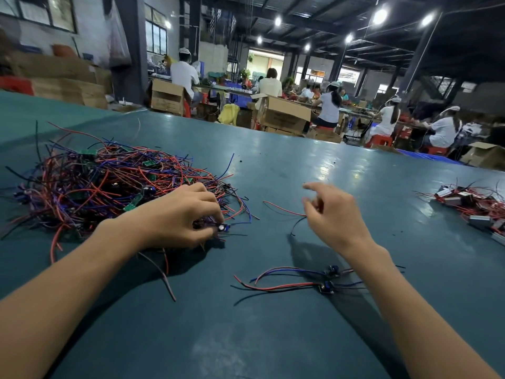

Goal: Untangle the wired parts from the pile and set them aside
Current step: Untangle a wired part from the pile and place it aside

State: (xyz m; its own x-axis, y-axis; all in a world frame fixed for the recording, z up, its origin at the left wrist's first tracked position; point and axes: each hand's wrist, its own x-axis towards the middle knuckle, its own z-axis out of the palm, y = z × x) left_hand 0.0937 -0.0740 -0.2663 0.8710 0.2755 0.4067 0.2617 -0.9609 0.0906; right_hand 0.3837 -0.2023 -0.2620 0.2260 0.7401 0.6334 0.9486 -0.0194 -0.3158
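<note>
Left hand (177,214), at the near edge of the tangled red, blue and black wire pile (95,181), pinches a small blue-capped wired part (222,227). Right hand (333,212) seems to pinch thin red and black wire ends (281,209). Best to draw these out slowly, easing snags.

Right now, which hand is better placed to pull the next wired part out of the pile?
Left. The left hand pinches a small part at the near edge of the pile; the right hand hangs off to the side, away from it.

Glossy teal worktable (273,173): tangled red, blue and black wire pile (95,181) at left, 2 separate wired parts (326,280) centre-front, grey-block heap (475,206) right.
</note>
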